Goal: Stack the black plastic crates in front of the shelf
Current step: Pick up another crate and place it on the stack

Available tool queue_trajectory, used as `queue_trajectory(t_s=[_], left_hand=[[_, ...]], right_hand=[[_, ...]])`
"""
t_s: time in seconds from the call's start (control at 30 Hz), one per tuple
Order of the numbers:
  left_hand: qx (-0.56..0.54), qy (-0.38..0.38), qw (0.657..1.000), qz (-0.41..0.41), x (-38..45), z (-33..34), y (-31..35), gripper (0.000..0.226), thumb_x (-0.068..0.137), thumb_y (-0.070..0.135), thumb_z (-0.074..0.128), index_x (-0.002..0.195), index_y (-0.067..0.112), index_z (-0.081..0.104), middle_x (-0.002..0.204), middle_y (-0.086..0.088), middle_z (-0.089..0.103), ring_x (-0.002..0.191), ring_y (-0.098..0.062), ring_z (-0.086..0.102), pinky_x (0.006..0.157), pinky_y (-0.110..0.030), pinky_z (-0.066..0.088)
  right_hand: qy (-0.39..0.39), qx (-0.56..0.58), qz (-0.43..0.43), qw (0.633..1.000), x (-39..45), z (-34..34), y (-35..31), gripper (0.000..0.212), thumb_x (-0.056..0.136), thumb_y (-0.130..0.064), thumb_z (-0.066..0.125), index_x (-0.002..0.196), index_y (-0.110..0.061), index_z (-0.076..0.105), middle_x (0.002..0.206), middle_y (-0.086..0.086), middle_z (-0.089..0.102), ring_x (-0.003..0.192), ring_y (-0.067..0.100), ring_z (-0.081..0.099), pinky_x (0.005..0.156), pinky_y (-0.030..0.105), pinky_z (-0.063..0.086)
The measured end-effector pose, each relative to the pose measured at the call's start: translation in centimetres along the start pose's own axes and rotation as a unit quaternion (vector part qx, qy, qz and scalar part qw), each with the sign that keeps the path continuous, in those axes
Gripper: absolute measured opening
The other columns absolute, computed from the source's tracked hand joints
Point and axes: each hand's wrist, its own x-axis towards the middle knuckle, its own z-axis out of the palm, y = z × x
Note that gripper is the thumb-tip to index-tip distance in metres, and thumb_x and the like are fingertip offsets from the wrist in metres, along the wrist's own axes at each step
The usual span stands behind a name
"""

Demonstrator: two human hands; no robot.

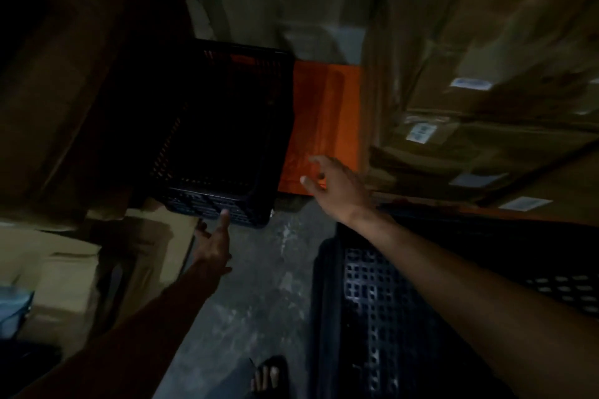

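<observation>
Currently reaching: left hand (214,244), fingers straight, touching black plastic crate (223,139) near wall at frame centre; right hand (334,185), loosely spread, just beside right wall, empty.

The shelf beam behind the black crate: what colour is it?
Orange; the beam shows clearly in the head view, right of the crate.

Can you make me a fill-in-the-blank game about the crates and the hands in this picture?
1. The left hand touches the near rim of a ____ crate.
2. The shelf beam behind the right hand is coloured ____.
3. The right hand holds ____.
4. The boxes on the shelf are made of ____.

Missing words: black; orange; nothing; cardboard
</observation>
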Motion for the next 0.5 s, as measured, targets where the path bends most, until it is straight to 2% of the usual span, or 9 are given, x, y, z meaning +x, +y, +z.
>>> queue_trajectory(t_s=[0.07,0.13,0.23,0.33,0.43,0.5], left_hand=[[-0.036,-0.005,0.999,-0.021,3.0,-0.8,0.9,0.084,0.084,0.065,0.048,0.150,0.023,0.018,0.148,-0.019,0.040,0.114,-0.044,0.056,0.085,-0.053,0.052],[-0.074,-0.019,0.996,-0.041,6.6,-1.6,1.8,0.088,0.081,0.068,0.050,0.150,0.022,0.019,0.150,-0.017,0.037,0.116,-0.045,0.055,0.085,-0.053,0.053],[-0.118,-0.061,0.989,-0.058,11.1,-2.3,2.9,0.085,0.082,0.067,0.049,0.150,0.021,0.025,0.152,-0.017,0.035,0.123,-0.046,0.049,0.091,-0.055,0.049],[-0.132,-0.091,0.985,-0.062,14.8,-2.6,3.5,0.071,0.088,0.055,0.051,0.145,0.016,0.034,0.143,-0.020,0.043,0.120,-0.045,0.051,0.087,-0.051,0.048],[-0.160,-0.069,0.982,-0.080,17.1,-2.4,3.8,0.059,0.091,0.034,0.053,0.141,0.009,0.034,0.133,-0.025,0.051,0.106,-0.042,0.058,0.081,-0.050,0.051],[-0.187,-0.093,0.975,-0.070,17.9,-2.3,3.9,0.048,0.092,0.025,0.047,0.135,0.004,0.040,0.129,-0.024,0.055,0.102,-0.038,0.060,0.083,-0.051,0.053]], right_hand=[[-0.033,0.069,0.079,0.994,4.0,2.5,-1.2,0.053,0.092,-0.047,0.053,0.137,-0.022,0.042,0.133,0.003,0.055,0.121,0.024,0.053,0.087,0.023,0.036],[-0.073,0.126,0.136,0.980,8.3,5.0,-1.8,0.066,0.089,-0.050,0.056,0.143,-0.020,0.034,0.144,0.002,0.047,0.129,0.022,0.047,0.087,0.019,0.031],[-0.109,0.218,0.208,0.947,12.7,7.5,-1.7,0.084,0.082,-0.060,0.059,0.149,-0.031,0.017,0.151,-0.002,0.038,0.132,0.024,0.045,0.089,0.031,0.042],[-0.110,0.273,0.262,0.919,15.3,9.7,-1.8,0.090,0.078,-0.064,0.061,0.147,-0.042,0.008,0.154,-0.002,0.034,0.131,0.031,0.046,0.092,0.047,0.050],[-0.116,0.298,0.255,0.913,16.7,12.2,-2.2,0.077,0.085,-0.054,0.060,0.146,-0.039,0.016,0.151,-0.002,0.037,0.129,0.029,0.047,0.089,0.047,0.049],[-0.095,0.280,0.228,0.928,17.3,14.0,-2.5,0.062,0.093,-0.038,0.057,0.145,-0.031,0.024,0.145,0.001,0.043,0.119,0.025,0.052,0.091,0.046,0.051]])
